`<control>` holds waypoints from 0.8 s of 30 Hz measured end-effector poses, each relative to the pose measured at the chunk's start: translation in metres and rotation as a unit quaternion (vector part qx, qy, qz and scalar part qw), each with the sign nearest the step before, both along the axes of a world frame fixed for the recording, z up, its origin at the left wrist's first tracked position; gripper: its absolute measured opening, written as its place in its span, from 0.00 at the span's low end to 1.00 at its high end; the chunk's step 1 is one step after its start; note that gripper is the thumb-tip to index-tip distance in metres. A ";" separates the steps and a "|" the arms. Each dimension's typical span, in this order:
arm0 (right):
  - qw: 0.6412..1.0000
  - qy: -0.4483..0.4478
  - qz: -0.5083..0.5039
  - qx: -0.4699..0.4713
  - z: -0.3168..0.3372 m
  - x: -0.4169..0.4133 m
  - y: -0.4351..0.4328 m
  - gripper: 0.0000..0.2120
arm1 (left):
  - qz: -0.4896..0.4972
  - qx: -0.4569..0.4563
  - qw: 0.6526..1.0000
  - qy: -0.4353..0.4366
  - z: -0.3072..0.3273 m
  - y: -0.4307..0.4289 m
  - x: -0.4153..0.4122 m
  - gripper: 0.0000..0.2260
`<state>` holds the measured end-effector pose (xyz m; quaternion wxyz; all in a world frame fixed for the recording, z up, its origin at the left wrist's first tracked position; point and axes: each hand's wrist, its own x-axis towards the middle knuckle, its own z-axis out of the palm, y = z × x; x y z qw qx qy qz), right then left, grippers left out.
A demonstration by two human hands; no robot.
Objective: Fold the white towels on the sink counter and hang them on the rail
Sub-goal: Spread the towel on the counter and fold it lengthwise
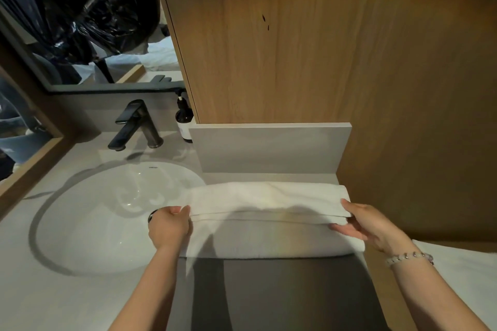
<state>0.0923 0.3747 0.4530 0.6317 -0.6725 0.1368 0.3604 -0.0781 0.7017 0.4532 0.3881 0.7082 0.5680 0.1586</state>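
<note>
Nearest the camera: two bare forearms reaching forward, a beaded bracelet (pixel 410 256) on the right wrist. Just beyond, at the far right edge, a corner of a second white cloth (pixel 462 271).

Left hand (pixel 169 226) closed around the left end of the white towel (pixel 269 196), thumb on top of the folded upper layer and fingers curled beneath. Right hand (pixel 373 226) pinching the right end of the same layer, thumb above and straighter fingers below.

Towel spread lengthwise on the pale sink counter (pixel 53 290), to the right of the white oval basin (pixel 113 209), with the far portion doubled over toward the near edge. Left end overlapping the basin rim; right end close against the wooden wall panel (pixel 349 35).

Behind the towel, a low grey upstand (pixel 269 148). Farther left, a dark tap (pixel 137 126) at the head of the basin, beside a dark pump bottle (pixel 184 121). Farthest back, a mirror (pixel 80 21) reflecting black plastic sheeting.
</note>
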 end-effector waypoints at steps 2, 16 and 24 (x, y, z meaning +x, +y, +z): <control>0.998 0.020 -0.038 0.052 -0.005 0.001 -0.005 0.14 | 0.025 -0.055 0.998 -0.028 -0.001 0.006 -0.001 0.08; 0.987 0.007 -0.033 0.157 -0.003 -0.010 -0.015 0.12 | -0.006 -0.201 0.967 -0.159 -0.009 0.009 -0.036 0.08; 0.981 -0.159 0.058 -0.099 0.004 -0.024 0.002 0.20 | -0.098 -0.039 0.994 0.005 -0.004 -0.005 -0.047 0.08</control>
